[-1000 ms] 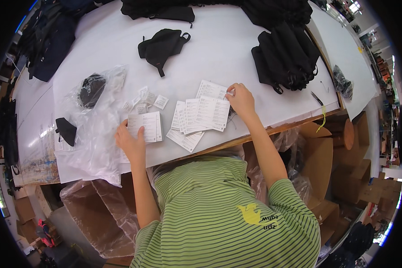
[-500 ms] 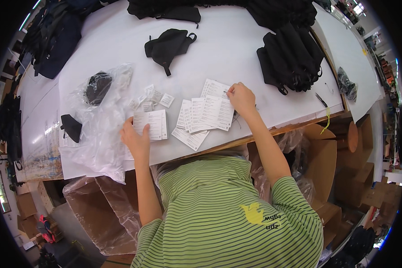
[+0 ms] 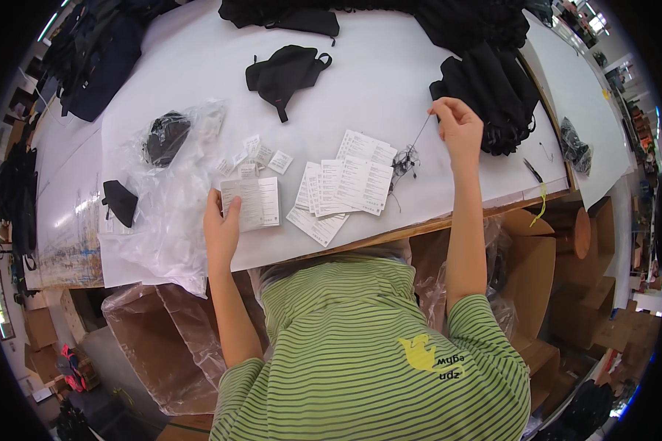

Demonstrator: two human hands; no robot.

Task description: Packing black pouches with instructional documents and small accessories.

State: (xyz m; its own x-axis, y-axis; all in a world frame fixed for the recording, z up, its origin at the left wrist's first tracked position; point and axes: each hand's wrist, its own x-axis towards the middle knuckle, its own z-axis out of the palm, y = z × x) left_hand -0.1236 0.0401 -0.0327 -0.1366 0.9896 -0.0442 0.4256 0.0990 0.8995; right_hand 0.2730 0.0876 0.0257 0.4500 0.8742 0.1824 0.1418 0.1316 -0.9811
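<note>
1. The printed white cards (image 3: 357,180) lie fanned and overlapping on the worktop (image 3: 375,73); they are the landmark here. Their faces carry rows of small dark print and tiny symbols, too fine to read.
2. Left of the cards, the left hand (image 3: 223,218) grips a card stack (image 3: 261,202), thumb across its top and fingers round the left edge; similar fine print covers it.
3. To the far right of the cards, the right hand (image 3: 460,132) is raised with wrist up, thumb and fingertips pinched on a dark string (image 3: 422,131) drawn taut from the string tangle (image 3: 404,160) just beside the cards' right edge.
4. Left of the cards and beyond the stack sit small white packets (image 3: 280,162), faintly printed.
5. On the near side of the cards, the green striped shirt (image 3: 331,353) bears a yellow motif and dark lettering.
</note>
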